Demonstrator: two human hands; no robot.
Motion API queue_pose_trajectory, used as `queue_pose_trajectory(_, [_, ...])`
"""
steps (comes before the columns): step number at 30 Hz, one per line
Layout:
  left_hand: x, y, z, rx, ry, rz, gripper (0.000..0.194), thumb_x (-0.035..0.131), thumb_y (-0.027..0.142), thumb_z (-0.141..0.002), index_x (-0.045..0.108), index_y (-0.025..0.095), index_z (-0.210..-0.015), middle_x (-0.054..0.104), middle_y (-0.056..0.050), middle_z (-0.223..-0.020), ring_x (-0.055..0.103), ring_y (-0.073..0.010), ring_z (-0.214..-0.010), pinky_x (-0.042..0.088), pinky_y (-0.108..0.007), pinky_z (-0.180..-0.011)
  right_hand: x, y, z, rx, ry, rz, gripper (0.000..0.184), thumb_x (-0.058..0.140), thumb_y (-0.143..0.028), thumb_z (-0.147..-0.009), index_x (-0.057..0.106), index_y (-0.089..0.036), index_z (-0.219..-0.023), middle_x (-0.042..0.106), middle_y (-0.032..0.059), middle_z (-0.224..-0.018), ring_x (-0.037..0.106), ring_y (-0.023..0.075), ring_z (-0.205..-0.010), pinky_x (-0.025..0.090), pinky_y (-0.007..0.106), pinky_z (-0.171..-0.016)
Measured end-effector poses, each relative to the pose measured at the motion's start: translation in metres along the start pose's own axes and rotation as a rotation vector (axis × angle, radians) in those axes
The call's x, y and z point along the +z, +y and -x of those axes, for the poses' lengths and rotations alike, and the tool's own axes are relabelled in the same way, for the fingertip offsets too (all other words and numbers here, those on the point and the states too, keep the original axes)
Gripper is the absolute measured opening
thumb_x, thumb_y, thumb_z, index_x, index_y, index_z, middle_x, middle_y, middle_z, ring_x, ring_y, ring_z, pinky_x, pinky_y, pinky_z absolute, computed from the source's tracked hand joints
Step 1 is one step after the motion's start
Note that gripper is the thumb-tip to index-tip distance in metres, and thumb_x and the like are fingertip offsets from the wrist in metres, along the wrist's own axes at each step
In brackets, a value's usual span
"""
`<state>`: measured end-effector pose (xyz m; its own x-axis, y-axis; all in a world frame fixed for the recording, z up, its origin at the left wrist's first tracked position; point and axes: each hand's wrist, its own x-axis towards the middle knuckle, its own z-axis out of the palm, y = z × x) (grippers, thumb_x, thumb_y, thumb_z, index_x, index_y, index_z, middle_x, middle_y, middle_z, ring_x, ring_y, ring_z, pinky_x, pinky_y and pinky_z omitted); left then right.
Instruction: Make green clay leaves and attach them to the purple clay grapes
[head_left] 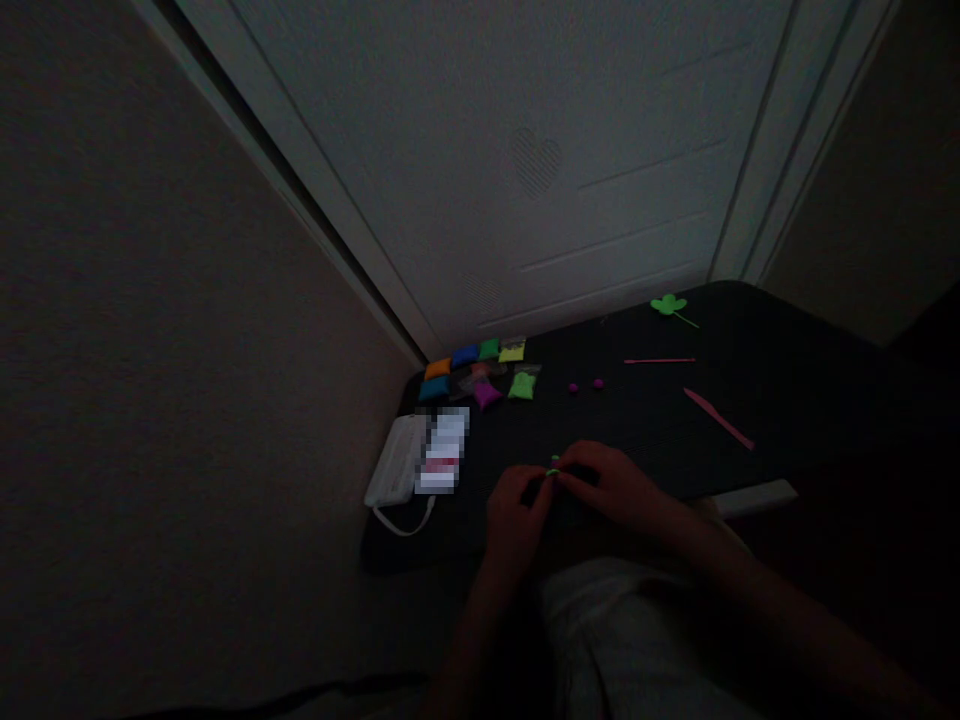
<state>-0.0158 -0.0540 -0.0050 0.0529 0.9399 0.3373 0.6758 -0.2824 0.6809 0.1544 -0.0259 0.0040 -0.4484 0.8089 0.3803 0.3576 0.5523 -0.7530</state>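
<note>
A small piece of light green modelling clay [553, 472] is pinched between the fingertips of my left hand [517, 502] and my right hand [611, 482], close to the table's front edge. Both hands are closed, with their fingertips meeting at the clay. Another bit of green shows just above it, partly hidden by the fingers. Beyond my hands, two purple clay balls [598, 384] lie on the dark table [525, 435]. The picture is very dim, so the clay's exact shape is hard to make out.
Several coloured clay packets, including a light green one [523, 386], lie at the back left. Near them are a white device with a cord [397, 460] and a blurred bright rectangle [444, 450]. To the right are a pink knife-like tool [718, 417], a thin pink stick [660, 360] and a green clover-like shape [669, 305].
</note>
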Motion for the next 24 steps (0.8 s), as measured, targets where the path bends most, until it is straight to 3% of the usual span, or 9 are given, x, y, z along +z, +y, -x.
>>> queue_pose_trajectory(24, [-0.0008, 0.0012, 0.0003, -0.002, 0.01, 0.026, 0.016, 0.053, 0.032, -0.08, 0.062, 0.02, -0.086, 0.064, -0.003, -0.084, 0.06, -0.0162, -0.079, 0.048, -0.03, -0.072, -0.0002, -0.0006, 0.0005, -0.016, 0.017, 0.007, 0.013, 0.055, -0.023, -0.08, 0.061, -0.02, -0.091, 0.063, 0.0045, -0.089, 0.057, 0.0168, -0.085, 0.044, 0.032, -0.078])
